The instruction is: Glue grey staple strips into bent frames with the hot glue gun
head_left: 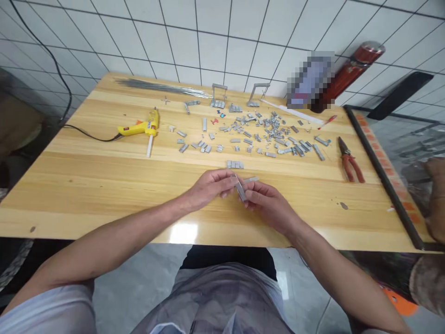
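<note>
Over the front middle of the table, my left hand (pixel 217 188) and my right hand (pixel 269 202) meet around a small grey metallic strip (pixel 241 191). Fingers of my left hand pinch its upper end; those of my right hand close on its lower end. Another grey piece (pixel 252 179) shows just behind my right fingers; whether they touch it I cannot tell. A short row of joined grey blocks (pixel 235 164) lies just beyond my left hand. Farther back are many loose grey pieces (pixel 274 125) and two small upright grey frames, one of them a chair-like shape (pixel 219 95).
A yellow glue gun (pixel 139 127) lies at left, its black cord running off the table. Thin metal rods (pixel 163 88) lie along the back. Red-handled pliers (pixel 350 162) lie at right. A dark-edged glass panel (pixel 382 176) and another person's hand (pixel 436 185) are at far right.
</note>
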Demonstrator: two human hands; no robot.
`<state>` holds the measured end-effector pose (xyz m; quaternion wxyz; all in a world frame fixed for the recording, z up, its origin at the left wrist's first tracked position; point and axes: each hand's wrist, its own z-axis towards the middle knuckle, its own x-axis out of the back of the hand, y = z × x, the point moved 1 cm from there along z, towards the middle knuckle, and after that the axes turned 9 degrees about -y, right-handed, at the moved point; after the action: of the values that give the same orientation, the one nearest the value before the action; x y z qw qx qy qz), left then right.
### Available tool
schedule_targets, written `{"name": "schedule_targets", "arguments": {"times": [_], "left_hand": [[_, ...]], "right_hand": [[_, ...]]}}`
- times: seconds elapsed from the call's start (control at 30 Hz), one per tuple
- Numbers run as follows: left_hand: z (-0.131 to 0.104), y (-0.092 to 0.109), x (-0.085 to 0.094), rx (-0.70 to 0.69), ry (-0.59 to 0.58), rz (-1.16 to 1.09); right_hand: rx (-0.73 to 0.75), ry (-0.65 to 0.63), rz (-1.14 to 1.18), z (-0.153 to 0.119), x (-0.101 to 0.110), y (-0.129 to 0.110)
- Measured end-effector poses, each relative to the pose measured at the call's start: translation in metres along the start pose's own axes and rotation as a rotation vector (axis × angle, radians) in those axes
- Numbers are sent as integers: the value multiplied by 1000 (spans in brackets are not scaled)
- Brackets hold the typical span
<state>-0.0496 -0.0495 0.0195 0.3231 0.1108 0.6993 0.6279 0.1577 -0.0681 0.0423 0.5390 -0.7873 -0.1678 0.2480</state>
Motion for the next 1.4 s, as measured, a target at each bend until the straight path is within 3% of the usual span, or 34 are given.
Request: {"name": "schedule_targets", "arguments": {"times": [0.07,0.2,0.33,0.47,0.8,1.03,1.23,1.4], "left_hand": [[2,0,4,19,58,-4],[4,3,15,77,206,36],[5,6,21,108,216,78],[8,7,19,123,215,16],[10,7,23,150,239,-124],[10,9,19,143,224,-58],[0,17,13,66,345,382],[-2,21,3,-14,234,955]], "right_hand": [[55,18,-242,-1,7,-2],[279,241,-802,-1,35,-13],[407,158,-1121,13,58,-15],[471,63,-1275,27,66,-12],[526,-15,-1329,34,71,0],[561,18,-1318,35,67,4],[409,122,-1083,27,64,2],[218,144,-714,23,62,-6]]}}
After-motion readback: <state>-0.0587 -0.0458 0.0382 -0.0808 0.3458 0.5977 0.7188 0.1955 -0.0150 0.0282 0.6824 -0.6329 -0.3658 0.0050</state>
